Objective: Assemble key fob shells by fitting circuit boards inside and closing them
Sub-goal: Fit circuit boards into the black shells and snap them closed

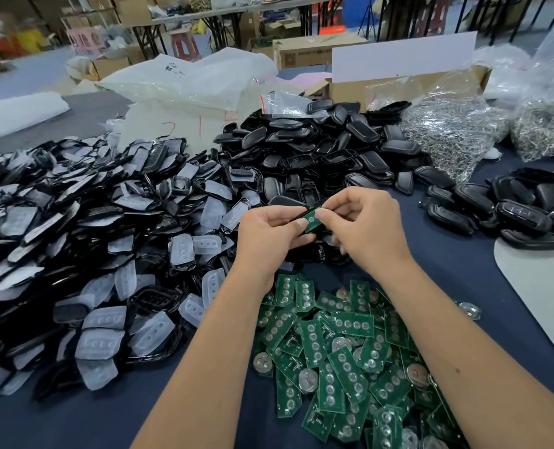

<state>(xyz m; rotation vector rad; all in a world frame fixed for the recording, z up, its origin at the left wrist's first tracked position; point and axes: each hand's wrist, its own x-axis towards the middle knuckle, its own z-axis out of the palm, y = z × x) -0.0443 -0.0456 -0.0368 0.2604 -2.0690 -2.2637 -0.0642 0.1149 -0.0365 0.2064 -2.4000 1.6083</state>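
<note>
Dark blue cloth (463,273) covers the table, heaped with parts. Both hands meet mid-table: the left hand (269,234) curls round a black shell (301,212), while the right hand (366,228) pinches a green circuit board (313,219) against it. Loose boards (343,348) lie near, padded fronts (100,247) left, black backs (327,147) far, closed fobs (512,209) right.

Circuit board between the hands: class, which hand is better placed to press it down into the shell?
Right hand: its fingertips pinch the green circuit board from above, while the left hand cradles the black shell.
</note>
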